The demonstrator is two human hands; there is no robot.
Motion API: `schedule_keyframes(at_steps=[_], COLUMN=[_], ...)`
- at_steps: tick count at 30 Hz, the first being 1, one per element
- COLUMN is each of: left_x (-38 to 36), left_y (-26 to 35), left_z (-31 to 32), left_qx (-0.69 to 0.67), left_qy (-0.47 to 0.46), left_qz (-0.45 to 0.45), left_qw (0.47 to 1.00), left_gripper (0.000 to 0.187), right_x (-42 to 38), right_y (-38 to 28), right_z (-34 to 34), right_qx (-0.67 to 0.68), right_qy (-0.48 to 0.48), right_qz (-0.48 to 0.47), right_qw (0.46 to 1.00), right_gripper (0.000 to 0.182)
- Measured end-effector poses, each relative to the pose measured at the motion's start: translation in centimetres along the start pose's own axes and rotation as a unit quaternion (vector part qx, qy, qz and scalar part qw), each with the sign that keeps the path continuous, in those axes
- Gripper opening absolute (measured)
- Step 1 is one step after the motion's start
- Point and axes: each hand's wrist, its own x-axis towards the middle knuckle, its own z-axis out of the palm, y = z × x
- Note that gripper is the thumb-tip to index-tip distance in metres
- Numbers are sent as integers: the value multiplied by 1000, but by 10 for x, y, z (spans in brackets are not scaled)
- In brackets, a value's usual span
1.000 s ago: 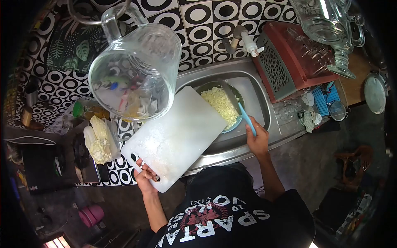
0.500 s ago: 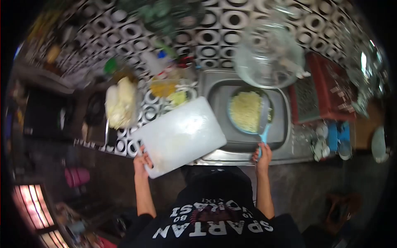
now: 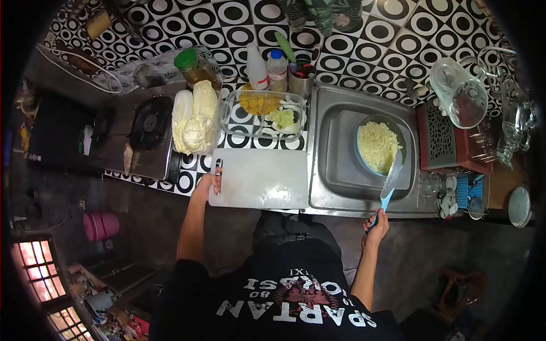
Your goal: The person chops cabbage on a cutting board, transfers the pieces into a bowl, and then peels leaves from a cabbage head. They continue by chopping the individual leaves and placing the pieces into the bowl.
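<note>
My left hand (image 3: 211,186) grips the handle end of a white cutting board (image 3: 263,179), which lies level on the tiled counter left of the sink. Closed round the blue handle of a knife (image 3: 390,184) is my right hand (image 3: 376,225), at the sink's front edge. The blade reaches over a bowl (image 3: 358,149) of chopped pale food (image 3: 377,146) in the sink (image 3: 335,196). Behind the board, a clear divided container (image 3: 227,116) holds orange slices (image 3: 256,103) and green and white pieces (image 3: 282,119).
Napa cabbages (image 3: 194,119) stand beside the stove (image 3: 153,122) on the left. Bottles (image 3: 277,71) and a metal cup (image 3: 300,85) are at the back. Right of the sink are a red crate (image 3: 443,136), a glass pitcher (image 3: 460,96) and a blue rack (image 3: 470,190).
The board has swung from a tilted position near the sink to level on the counter. My right hand and the knife remain by the bowl. The camera view has shifted.
</note>
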Motion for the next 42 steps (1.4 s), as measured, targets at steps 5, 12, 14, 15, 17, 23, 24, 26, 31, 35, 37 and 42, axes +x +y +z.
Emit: schedule_keyframes(at_steps=[5,12,14,15,17,23,24,26,31,35,37,42], left_x=[26,22,4,-27,-29,-21,-17,-7,5,-4,-10,-20], left_y=[26,-5,-23,-19,-39,-45,-43,-42,-46,-45,-51,-72], left_z=[-2,1,12,48,49,63,61,59,63,77,92,187], left_qx=[92,209,306,359,539,654,666,679,645,615,632,575], left_qy=[-32,255,257,277,249,215,211,201,230,253,281,214], left_qz=[-30,331,381,372,384,276,279,284,363,385,411,467], left_qw=[995,884,834,810,707,670,659,646,632,640,594,636], left_gripper=[49,33,33,34,51,79,82,86,72,60,54,41], right_x=[-21,-53,-62,-67,-68,-51,-47,-39,-5,38,57,81], right_y=[-1,16,22,24,29,16,14,9,10,8,8,15], right_z=[17,27,28,30,33,32,34,35,20,10,6,-8], right_qx=[-21,-26,-23,-17,-16,-38,-37,-47,-81,-118,-122,-147], right_qy=[39,67,78,89,87,77,77,79,65,35,21,-8], right_qz=[-30,-49,-48,-43,-33,-47,-50,-39,-46,-66,-66,-76], right_qw=[999,996,995,995,995,995,995,995,994,990,990,986], right_gripper=[19,20,20,19,19,17,17,18,21,24,25,26])
